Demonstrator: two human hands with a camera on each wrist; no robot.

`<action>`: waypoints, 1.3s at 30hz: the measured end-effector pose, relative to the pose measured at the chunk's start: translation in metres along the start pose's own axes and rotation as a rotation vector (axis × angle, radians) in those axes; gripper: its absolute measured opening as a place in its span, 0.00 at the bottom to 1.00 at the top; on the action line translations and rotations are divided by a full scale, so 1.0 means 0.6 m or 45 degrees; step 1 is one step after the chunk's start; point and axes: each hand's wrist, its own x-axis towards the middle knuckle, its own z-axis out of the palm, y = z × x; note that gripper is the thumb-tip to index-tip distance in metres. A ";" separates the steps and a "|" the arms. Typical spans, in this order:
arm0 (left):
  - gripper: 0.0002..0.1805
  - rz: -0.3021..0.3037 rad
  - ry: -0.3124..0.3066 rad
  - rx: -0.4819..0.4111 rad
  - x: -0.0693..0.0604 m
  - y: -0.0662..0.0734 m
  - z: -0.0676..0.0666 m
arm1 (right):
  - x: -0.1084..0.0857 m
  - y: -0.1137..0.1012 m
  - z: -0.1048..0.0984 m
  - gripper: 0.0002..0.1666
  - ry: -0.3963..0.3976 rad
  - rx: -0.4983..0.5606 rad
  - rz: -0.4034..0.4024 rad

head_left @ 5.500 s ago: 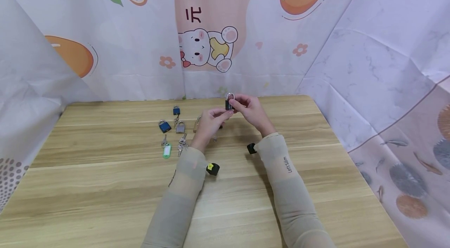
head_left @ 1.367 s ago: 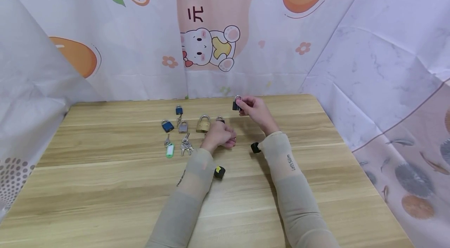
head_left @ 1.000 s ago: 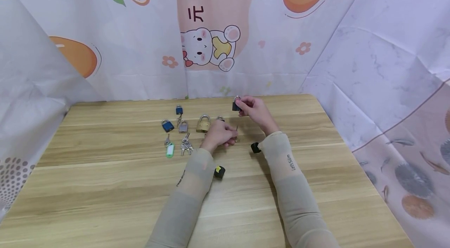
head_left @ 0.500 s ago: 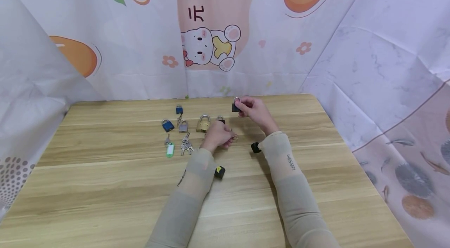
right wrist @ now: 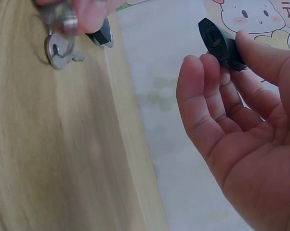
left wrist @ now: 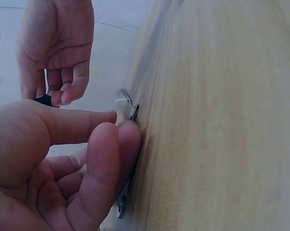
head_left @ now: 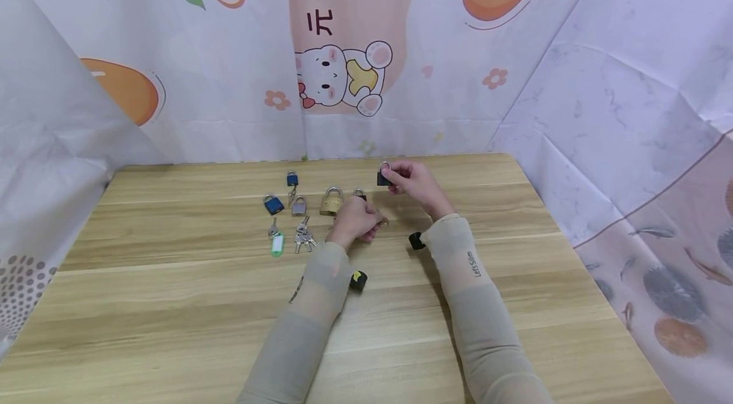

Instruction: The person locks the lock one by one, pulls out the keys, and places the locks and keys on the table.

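Note:
My right hand (head_left: 417, 184) pinches a small black padlock (head_left: 384, 179) above the back of the table, its steel shackle pointing up. In the right wrist view the keyhole end of that padlock (right wrist: 215, 38) faces the camera. Lower and to the left, my left hand (head_left: 357, 219) grips a ring of silver keys (head_left: 382, 221) close to the tabletop. One key (right wrist: 60, 55) of this bunch shows in the right wrist view, partly blurred. A second black padlock (head_left: 359, 193) lies just behind the left hand, which partly hides it.
On the table (head_left: 172, 315), left of the hands, lie a brass padlock (head_left: 331, 204), a grey padlock (head_left: 298, 207), two blue padlocks (head_left: 273, 205), several loose keys (head_left: 304, 240) and a green key tag (head_left: 277, 245). A patterned curtain (head_left: 229, 98) stands behind the table.
From both hands being together at the padlock, the left has moved down to the keys and turned them in its fingers. The right has lowered the padlock slightly in the last second.

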 end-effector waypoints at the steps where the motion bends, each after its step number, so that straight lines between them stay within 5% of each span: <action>1: 0.09 0.007 0.004 0.010 -0.001 0.001 -0.001 | 0.000 0.001 0.000 0.20 -0.001 -0.001 0.002; 5: 0.09 0.090 0.081 0.046 -0.001 0.005 -0.004 | -0.001 0.002 0.000 0.19 -0.012 0.003 0.018; 12: 0.23 0.238 0.256 0.049 0.007 0.012 -0.010 | 0.002 0.008 0.000 0.17 -0.015 -0.010 0.034; 18: 0.26 0.270 0.238 -0.045 0.009 0.014 -0.014 | 0.007 0.015 0.002 0.17 -0.020 -0.038 0.082; 39: 0.21 0.348 0.192 -0.016 0.011 0.010 -0.008 | 0.006 0.023 0.004 0.20 -0.012 0.030 0.145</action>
